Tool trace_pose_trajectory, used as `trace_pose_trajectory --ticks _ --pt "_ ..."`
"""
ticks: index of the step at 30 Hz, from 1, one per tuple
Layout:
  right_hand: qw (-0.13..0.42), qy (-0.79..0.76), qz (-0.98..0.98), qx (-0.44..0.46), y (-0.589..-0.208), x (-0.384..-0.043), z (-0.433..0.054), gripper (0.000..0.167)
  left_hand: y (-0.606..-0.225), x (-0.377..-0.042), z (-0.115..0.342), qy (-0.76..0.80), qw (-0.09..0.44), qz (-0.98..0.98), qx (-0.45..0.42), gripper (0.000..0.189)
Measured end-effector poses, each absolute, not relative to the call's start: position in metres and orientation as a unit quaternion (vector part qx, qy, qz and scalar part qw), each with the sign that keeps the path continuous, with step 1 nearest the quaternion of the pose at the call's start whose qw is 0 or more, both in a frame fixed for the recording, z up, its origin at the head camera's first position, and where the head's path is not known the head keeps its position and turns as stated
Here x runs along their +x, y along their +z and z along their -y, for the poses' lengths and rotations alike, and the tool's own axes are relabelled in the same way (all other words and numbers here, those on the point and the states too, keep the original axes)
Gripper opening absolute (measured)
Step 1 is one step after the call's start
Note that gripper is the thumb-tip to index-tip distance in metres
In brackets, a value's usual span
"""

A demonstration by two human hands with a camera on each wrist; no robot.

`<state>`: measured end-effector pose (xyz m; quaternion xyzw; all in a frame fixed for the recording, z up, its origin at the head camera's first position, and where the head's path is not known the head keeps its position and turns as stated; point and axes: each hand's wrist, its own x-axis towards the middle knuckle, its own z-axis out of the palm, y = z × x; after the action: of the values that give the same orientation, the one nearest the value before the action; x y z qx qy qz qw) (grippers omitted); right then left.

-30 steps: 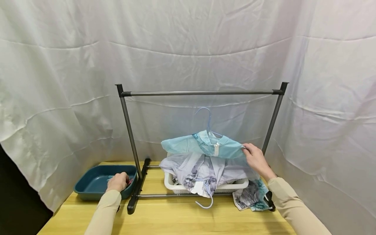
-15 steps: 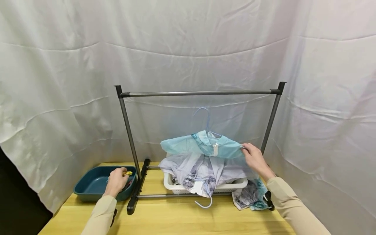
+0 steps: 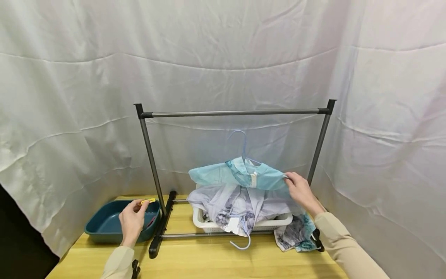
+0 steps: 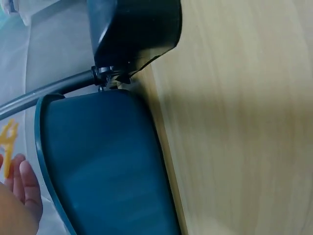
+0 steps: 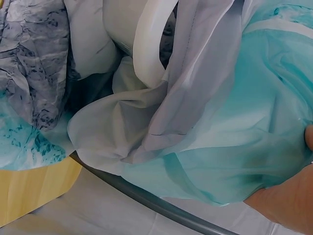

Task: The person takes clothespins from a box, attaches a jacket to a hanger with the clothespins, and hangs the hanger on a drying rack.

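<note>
My left hand (image 3: 132, 221) pinches a yellow clothespin (image 3: 148, 201) between thumb and fingertips, above the right side of the teal basin (image 3: 101, 232). In the left wrist view the clothespin (image 4: 9, 142) shows at the left edge, over the fingers. With thumb and fingers my right hand (image 3: 302, 193) pinches the right shoulder end of a sheer turquoise garment (image 3: 223, 173). A light blue hanger (image 3: 244, 145) sits inside that garment, its hook pointing up. Beneath lies a lavender-grey garment (image 3: 212, 195), draped over a white basket (image 3: 285, 221), with a second hanger (image 3: 248, 242) hanging hook down at the front.
A dark metal clothes rack (image 3: 230, 114) stands around the basket, its top bar above the hanger hook. Patterned grey and teal cloth (image 3: 294, 234) spills onto the wooden table (image 3: 195, 263) at the right. A pinkish-red item (image 3: 151, 221) lies in the basin. White curtains enclose the back and sides.
My left hand has risen out of the basin with the yellow clothespin and turned so that it shows at the fingertips. The right hand keeps its grip on the turquoise garment.
</note>
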<state>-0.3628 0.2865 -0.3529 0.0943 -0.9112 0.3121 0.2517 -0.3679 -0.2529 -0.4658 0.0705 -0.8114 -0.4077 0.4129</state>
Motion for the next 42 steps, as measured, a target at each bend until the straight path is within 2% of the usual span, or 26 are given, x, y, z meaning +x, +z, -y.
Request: trace_pose_trajectory --ticks 3,10,15,22,33,42 --pt "0.257 0.313 0.909 0.097 -0.355 -0.363 -0.286 0.026 -0.465 -0.367 0.251 -0.396 0.433 0.808 0.056 0.02" --pt "0.261 0.315 0.907 0.105 -0.353 -0.364 -0.286 0.027 -0.455 -0.365 0.245 -0.417 0.427 0.801 0.055 0.042" --pt "0.262 0.312 0.907 0.104 -0.353 -0.363 -0.286 0.026 -0.442 -0.361 0.233 -0.416 0.433 0.799 0.022 0.03" --pt "0.274 0.308 0.905 0.108 -0.352 -0.363 -0.284 0.024 -0.41 -0.361 0.201 -0.378 0.467 0.792 -0.108 0.028" --pt "0.276 0.304 0.906 0.107 -0.352 -0.363 -0.279 0.024 -0.388 -0.367 0.154 -0.345 0.458 0.784 -0.236 0.033" --pt "0.284 0.303 0.903 0.115 -0.352 -0.365 -0.276 0.024 -0.363 -0.371 0.107 -0.331 0.434 0.785 -0.293 0.025"
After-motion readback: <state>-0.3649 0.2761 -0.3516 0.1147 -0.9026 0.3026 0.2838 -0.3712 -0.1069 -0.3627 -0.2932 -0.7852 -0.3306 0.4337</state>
